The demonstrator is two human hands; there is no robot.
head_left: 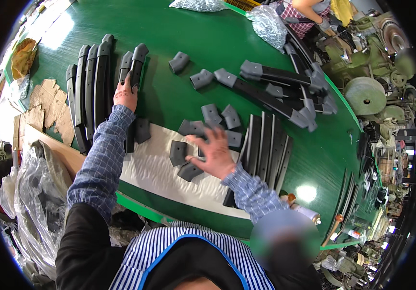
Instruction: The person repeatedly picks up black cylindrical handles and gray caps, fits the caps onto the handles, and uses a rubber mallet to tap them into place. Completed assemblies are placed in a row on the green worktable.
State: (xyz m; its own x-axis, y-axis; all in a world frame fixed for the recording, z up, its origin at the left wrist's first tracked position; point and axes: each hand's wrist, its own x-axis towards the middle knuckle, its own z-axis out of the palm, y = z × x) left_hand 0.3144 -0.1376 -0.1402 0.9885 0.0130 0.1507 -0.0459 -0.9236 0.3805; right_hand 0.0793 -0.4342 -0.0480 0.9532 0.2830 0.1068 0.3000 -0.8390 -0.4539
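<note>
Across the glossy green table point(169, 29): clear crinkled plastic bags point(268, 24) at the far edge, torn brown cardboard point(48, 104) at the left rim, a heap of assembled black bars with grey end caps point(285, 92) far right. Left hand point(125, 94) pressed, fingers together, on a long black curved bar with grey cap point(136, 63), beside a row of like bars point(89, 84). Right hand point(214, 152) spread open over small grey plastic end caps point(203, 140) on a white sheet point(155, 169), pinching nothing.

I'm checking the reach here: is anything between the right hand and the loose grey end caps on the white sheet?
Nothing visible. The right hand hovers open directly over the grey end caps on the white sheet. The left hand is off at the assembled black bars.
</note>
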